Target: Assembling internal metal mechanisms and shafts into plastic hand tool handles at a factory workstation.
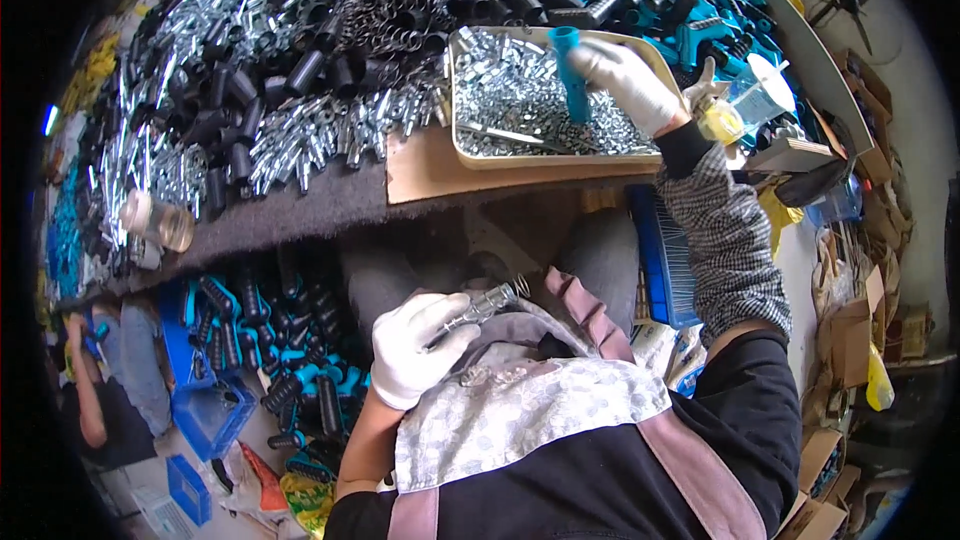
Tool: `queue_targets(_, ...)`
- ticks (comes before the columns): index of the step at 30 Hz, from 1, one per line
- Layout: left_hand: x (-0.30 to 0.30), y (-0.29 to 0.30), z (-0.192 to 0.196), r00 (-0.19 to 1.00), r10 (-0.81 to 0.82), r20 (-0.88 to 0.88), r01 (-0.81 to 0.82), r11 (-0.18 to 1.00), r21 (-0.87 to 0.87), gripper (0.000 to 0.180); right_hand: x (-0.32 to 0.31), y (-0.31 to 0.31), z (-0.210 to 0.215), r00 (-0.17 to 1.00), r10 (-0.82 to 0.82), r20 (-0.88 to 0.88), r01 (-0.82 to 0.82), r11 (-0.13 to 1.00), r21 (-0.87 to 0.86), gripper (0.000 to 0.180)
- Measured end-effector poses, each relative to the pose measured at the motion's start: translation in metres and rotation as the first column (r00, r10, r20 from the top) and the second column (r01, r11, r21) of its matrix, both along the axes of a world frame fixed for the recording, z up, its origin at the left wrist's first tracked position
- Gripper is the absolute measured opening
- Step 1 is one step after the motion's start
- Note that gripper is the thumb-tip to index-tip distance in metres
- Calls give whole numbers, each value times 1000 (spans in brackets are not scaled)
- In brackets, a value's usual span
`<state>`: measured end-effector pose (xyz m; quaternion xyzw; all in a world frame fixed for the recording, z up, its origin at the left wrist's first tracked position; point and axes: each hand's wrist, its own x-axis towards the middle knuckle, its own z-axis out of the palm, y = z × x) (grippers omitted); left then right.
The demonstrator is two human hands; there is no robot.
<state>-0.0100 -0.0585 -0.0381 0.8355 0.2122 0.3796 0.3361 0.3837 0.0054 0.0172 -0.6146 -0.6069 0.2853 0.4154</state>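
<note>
My left hand (pixel 410 355), in a white glove, is in front of my apron and closed on a shiny metal sleeve (pixel 478 308). A coil spring (pixel 521 286) sticks out of its far end. My right hand (pixel 635 85), also gloved, is over the shallow cream tray (pixel 560 162) at the far right. Between its fingers is a teal plastic tube-shaped handle piece (pixel 572 75), held roughly upright with its lower end near the small metal parts (pixel 510 80) that fill the tray.
Heaps of metal sleeves (pixel 320 135), black tubes (pixel 235 90), springs (pixel 395 5) and teal tool bodies (pixel 705 30) cover the bench. A clear jar (pixel 157 221) stands near its left edge. Blue crates (pixel 664 255) flank my legs. Another person (pixel 120 370) is at the left.
</note>
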Motion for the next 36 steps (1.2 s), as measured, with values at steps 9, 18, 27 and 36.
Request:
queue_targets(9,-14,-2,2,992,125,-8,-126,991,-50,30,-68,-58,19,965,-117,234,33,941,336,48)
queue_targets(18,-12,13,-3,992,72,-101,-79,994,-73,30,-97,-129,-9,975,130,-180,-192,902,-386,31)
queue_targets(27,-6,9,-3,990,-99,-101,105,993,51,37,-128,-131,-20,931,343,-124,-364,853,-374,41)
queue_targets(36,-3,0,-3,963,-188,-192,197,980,29,45,-140,-129,-45,866,211,-453,-442,748,-495,46)
